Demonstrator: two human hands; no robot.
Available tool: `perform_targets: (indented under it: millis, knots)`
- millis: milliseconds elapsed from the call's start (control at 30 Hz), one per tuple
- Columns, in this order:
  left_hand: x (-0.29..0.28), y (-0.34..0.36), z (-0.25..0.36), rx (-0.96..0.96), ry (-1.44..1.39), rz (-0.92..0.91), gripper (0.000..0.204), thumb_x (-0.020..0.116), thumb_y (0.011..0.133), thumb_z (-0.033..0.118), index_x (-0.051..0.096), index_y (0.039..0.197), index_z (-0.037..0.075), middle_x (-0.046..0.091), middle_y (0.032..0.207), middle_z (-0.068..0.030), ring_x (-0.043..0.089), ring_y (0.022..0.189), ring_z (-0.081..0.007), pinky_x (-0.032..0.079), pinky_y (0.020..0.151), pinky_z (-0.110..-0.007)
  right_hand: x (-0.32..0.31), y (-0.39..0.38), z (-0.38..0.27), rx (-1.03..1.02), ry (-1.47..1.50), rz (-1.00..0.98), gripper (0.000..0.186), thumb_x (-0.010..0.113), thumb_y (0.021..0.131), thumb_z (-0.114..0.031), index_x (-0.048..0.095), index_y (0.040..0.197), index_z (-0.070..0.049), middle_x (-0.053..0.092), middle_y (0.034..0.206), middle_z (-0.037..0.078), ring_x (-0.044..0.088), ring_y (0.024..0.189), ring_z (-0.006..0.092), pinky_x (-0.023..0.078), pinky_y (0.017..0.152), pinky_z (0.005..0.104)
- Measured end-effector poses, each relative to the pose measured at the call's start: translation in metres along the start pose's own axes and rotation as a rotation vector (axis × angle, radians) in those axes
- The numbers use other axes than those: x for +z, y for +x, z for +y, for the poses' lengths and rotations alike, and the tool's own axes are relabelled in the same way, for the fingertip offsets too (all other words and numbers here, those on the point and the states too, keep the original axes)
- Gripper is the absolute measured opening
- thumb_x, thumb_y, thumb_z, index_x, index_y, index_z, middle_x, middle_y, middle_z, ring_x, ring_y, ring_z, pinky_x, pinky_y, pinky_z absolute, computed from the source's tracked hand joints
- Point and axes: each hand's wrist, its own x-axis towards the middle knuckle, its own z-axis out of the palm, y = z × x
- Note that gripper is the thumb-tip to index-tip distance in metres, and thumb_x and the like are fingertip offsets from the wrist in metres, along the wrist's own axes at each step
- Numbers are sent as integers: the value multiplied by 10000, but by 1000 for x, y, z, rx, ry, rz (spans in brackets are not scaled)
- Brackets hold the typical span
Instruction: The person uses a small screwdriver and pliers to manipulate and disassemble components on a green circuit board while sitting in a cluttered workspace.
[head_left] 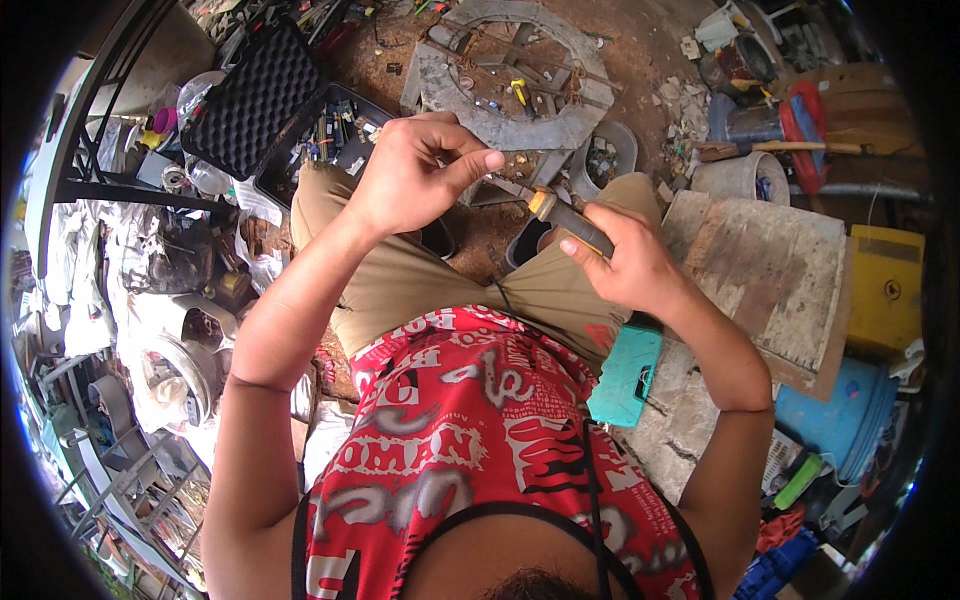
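Observation:
My right hand [632, 258] is wrapped round the black-and-yellow handle of a hand tool [575, 225]. A thin metal part sticks out of its yellow collar and points left toward my other hand; whether it is a blade or a shaft I cannot tell. Raised over my lap, my left hand [415, 170] is closed in a pinch, thumb against the curled fingers. What it pinches, if anything, is too small to make out. The thumb tip is close to the tool's metal end. A teal plastic case [627, 375] lies by my right thigh, below the right forearm.
Ahead stands a grey octagonal frame [455, 105] with a yellow-and-black tool [522, 97] inside it. An open black case [258, 105] with foam lining holds small parts at the left. A worn board [750, 280], a yellow box [887, 290] and a blue container [840, 415] are at the right.

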Motion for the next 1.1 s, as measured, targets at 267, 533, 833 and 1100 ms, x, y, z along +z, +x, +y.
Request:
perform_targets:
  millis: [267,533,833,1100]
  knots:
    - [24,-8,-19,-352,-491,141,344,701,900,266,640,669,18,538,591,42,415,561,-37,337,512,-235,12,-1,4,-206,-269,258,223,708,806,-160,539,861,-26,553,867,138,586,743,359,481,639,430]
    - [24,-8,-21,-334,-560,18,316,684,911,279,646,720,31,543,626,40,429,583,-40,336,520,-229,3,-1,19,-317,-448,323,237,744,733,-135,549,799,-17,585,987,176,606,808,368,501,692,426]
    - [-15,18,-4,-103,-251,-356,205,711,884,167,696,841,-33,656,706,-17,568,706,-47,474,631,-237,-21,7,21,-405,-494,274,234,724,676,-104,525,782,-41,570,993,144,590,813,336,475,695,414]
    - [13,1,-4,-474,-708,-169,163,693,893,187,693,853,28,642,670,-16,588,598,-78,473,590,-227,-12,9,51,-486,-585,418,270,701,582,-50,518,780,-48,581,1038,153,588,836,336,462,708,424]
